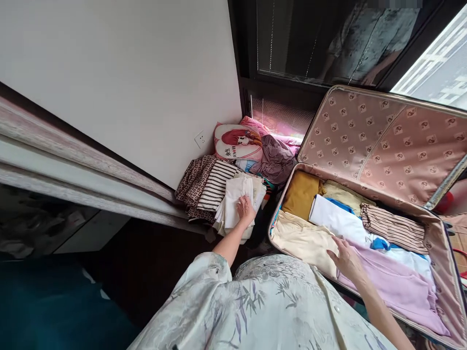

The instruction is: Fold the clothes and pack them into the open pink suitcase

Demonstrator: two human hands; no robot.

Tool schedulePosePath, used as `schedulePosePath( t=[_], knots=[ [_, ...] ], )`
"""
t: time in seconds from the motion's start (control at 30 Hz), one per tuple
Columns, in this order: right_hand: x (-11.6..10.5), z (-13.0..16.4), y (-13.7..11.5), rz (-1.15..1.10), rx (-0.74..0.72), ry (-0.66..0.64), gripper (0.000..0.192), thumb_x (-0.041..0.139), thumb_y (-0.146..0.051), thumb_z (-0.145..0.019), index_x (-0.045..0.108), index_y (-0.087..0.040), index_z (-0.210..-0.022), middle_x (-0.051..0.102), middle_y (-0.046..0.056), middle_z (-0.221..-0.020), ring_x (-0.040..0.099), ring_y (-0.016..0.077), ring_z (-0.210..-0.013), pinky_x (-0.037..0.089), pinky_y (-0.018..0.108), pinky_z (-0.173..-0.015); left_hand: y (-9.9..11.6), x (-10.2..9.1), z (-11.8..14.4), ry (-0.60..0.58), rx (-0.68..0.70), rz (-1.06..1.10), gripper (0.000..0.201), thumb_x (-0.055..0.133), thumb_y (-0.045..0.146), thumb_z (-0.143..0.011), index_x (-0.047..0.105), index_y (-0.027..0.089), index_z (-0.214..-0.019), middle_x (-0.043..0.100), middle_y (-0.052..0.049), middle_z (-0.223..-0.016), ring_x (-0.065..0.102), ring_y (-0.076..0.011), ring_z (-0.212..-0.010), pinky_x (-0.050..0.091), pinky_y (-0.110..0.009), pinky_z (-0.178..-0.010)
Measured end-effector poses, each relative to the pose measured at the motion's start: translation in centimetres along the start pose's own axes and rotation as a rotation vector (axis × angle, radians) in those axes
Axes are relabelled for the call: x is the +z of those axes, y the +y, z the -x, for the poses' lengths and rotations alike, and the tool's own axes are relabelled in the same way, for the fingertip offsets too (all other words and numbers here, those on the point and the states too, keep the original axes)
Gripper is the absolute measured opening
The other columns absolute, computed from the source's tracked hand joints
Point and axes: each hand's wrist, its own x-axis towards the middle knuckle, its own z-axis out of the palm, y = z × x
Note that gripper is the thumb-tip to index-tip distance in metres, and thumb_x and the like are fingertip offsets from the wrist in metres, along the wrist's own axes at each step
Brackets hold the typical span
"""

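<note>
While one hand lay on a pile, the other lay in the suitcase (434, 243).
The left hand (245, 209) rested flat, fingers spread, on the white folded cloth (235, 201) atop the pile by the wall, next to a striped cloth (215, 187). The right hand (346, 258) lay open, fingers spread, where the cream cloth (302, 240) met the pink cloth (397, 287) in the suitcase.
</note>
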Motion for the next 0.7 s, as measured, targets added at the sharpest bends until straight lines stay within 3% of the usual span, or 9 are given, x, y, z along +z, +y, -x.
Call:
schedulePosePath(
  t=[0.1, 0.2, 0.3, 0.47, 0.57, 0.7],
  knots=[
    [0.6, 0.7, 0.3, -0.024, 0.037, 0.013, 0.05, 0.044, -0.049, -0.092, 0.061, -0.018, -0.128, 0.069, 0.016, -0.106, 0.07, 0.0309, -0.094, 0.056, 0.044, -0.08, -1.4, -1.2, -0.8, -0.067, 0.016, 0.127, 0.073, 0.064, 0.0, -0.073, 0.048, 0.016, -0.142, 0.046, -0.02, -0.146, 0.049, -0.0349, -0.137, 0.036, -0.046, -0.115],
    [1.7, 1.1, 0.2, -0.063, 0.109, 0.003, 0.051, 0.045, -0.051, -0.09, 0.062, -0.017, -0.125, 0.069, 0.016, -0.107, 0.07, 0.0306, -0.091, 0.057, 0.044, -0.077, -2.5, -2.6, -1.6, -0.105, -0.091, 0.371, 0.07, 0.065, -0.002, -0.068, 0.053, 0.016, -0.135, 0.051, -0.018, -0.143, 0.053, -0.0308, -0.133, 0.042, -0.039, -0.111],
    [2.5, 1.1, -0.5, -0.105, 0.154, -0.036, 0.051, 0.045, -0.05, -0.09, 0.061, -0.017, -0.127, 0.069, 0.016, -0.111, 0.071, 0.0304, -0.092, 0.057, 0.045, -0.079, -3.1, -3.8, -2.2, -0.125, -0.2, 0.555, 0.066, 0.065, -0.001, -0.067, 0.054, 0.014, -0.13, 0.061, -0.017, -0.132, 0.062, -0.0267, -0.12, 0.049, -0.033, -0.099],
    [2.7, 0.8, -1.4, -0.147, 0.17, -0.066, 0.053, 0.046, -0.049, -0.09, 0.061, -0.017, -0.128, 0.07, 0.017, -0.116, 0.072, 0.0298, -0.093, 0.057, 0.046, -0.082, -4.0, -5.8, -2.8, -0.213, -0.235, 0.729, 0.061, 0.061, 0.005, -0.065, 0.059, 0.013, -0.125, 0.072, -0.013, -0.112, 0.07, -0.0206, -0.094, 0.054, -0.026, -0.074],
    [2.2, 0.9, -1.5, -0.174, 0.169, -0.069, 0.056, 0.047, -0.052, -0.088, 0.063, -0.015, -0.127, 0.071, 0.017, -0.111, 0.073, 0.0301, -0.09, 0.057, 0.047, -0.083, -4.9, -7.9, -3.2, -0.254, -0.25, 0.845, 0.061, 0.057, 0.011, -0.059, 0.063, 0.012, -0.12, 0.073, -0.009, -0.093, 0.07, -0.0206, -0.079, 0.053, -0.027, -0.065],
    [1.3, 0.9, -1.7, -0.28, 0.208, -0.073, 0.058, 0.051, -0.056, -0.085, 0.065, -0.016, -0.125, 0.073, 0.015, -0.107, 0.074, 0.0306, -0.09, 0.058, 0.047, -0.081, -6.4, -12.2, -2.8, -0.272, -0.233, 0.999, 0.067, 0.052, 0.018, -0.05, 0.066, 0.011, -0.116, 0.071, -0.006, -0.079, 0.067, -0.0221, -0.067, 0.052, -0.03, -0.058]
  ],
)
